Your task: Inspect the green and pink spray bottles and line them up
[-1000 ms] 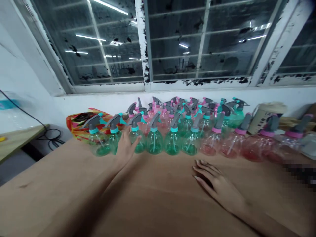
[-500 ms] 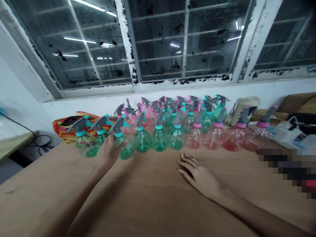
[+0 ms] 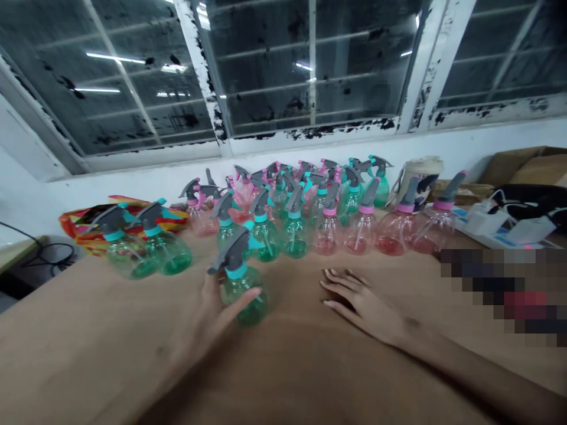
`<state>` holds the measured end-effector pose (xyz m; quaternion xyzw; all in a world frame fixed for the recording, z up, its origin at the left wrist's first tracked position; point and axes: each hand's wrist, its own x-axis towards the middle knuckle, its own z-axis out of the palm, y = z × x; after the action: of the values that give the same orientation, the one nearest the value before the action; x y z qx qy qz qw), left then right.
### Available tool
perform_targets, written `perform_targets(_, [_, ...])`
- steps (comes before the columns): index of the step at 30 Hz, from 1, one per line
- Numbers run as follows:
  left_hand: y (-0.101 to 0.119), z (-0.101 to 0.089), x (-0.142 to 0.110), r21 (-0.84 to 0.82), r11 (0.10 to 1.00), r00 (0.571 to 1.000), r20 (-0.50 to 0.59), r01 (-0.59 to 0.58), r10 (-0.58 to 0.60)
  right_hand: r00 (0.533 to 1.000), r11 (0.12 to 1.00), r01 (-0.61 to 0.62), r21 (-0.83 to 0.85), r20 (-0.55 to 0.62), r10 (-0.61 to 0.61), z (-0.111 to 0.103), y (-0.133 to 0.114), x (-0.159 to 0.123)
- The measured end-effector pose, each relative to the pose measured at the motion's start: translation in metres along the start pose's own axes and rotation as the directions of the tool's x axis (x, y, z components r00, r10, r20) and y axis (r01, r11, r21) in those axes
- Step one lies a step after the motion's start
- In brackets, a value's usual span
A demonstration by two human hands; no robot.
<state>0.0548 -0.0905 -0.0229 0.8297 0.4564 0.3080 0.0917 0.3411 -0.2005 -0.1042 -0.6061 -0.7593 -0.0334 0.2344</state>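
My left hand [image 3: 217, 313] is wrapped round a green spray bottle [image 3: 245, 295] with a grey trigger head and a teal collar, in front of the row. The bottle leans a little, and some of my fingers are hidden behind it. My right hand [image 3: 354, 298] lies on the wooden table [image 3: 301, 372] with its fingers spread, holding nothing. Beyond it stand several pink spray bottles [image 3: 328, 236] with grey heads. Two green spray bottles [image 3: 170, 254] are left of my left hand, and more green spray bottles [image 3: 295, 236] stand behind the held one.
A red and yellow bag [image 3: 84, 236] lies at the back left. More pink and green sprayers crowd by the wall under the window [image 3: 274, 71]. At the back right are a pale cup [image 3: 419, 174], white plugs on a power strip [image 3: 505, 230] and a cardboard box [image 3: 518, 168].
My left hand has drawn the green spray bottle out of the row, towards me and to the right. My right hand has stayed on the table. The view has shifted slightly.
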Motion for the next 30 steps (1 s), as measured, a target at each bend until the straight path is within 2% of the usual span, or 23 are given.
perform_targets(3, [0.027, 0.017, 0.001, 0.003, 0.999, 0.990, 0.138, -0.042, 0.041, 1.000, 1.000, -0.003, 0.005, 0.003, 0.003, 0.000, 0.011, 0.000])
perform_targets(8, [0.061, 0.035, 0.009, -0.008, 0.983, 0.967, 0.183, -0.182, 0.180, 1.000, 1.000, -0.019, 0.007, -0.014, 0.019, 0.003, 0.023, 0.007])
perform_targets(12, [0.065, 0.038, 0.011, 0.003, 0.990, 0.968, 0.209, -0.143, 0.139, 0.999, 1.000, -0.022, 0.014, -0.032, 0.023, 0.005, 0.024, 0.010])
perform_targets(16, [0.061, 0.028, 0.015, -0.169, 0.981, 0.944, 0.296, -0.096, 0.143, 0.999, 1.000, -0.020, 0.024, -0.034, 0.021, 0.003, 0.021, 0.010])
perform_targets(23, [0.068, 0.012, 0.045, -0.576, 0.817, 0.845, 0.426, -0.023, 0.324, 0.999, 0.999, -0.031, 0.017, -0.039, 0.031, 0.002, 0.019, 0.010])
perform_targets(27, [0.076, 0.020, 0.058, -0.703, 0.708, 0.837, 0.421, 0.058, 0.350, 0.999, 0.999, -0.041, 0.003, -0.023, 0.041, 0.003, 0.019, 0.011])
perform_targets(30, [0.080, 0.028, 0.063, -0.757, 0.643, 0.811, 0.447, 0.119, 0.376, 0.998, 0.999, -0.052, 0.003, -0.040, 0.052, 0.004, 0.018, 0.013])
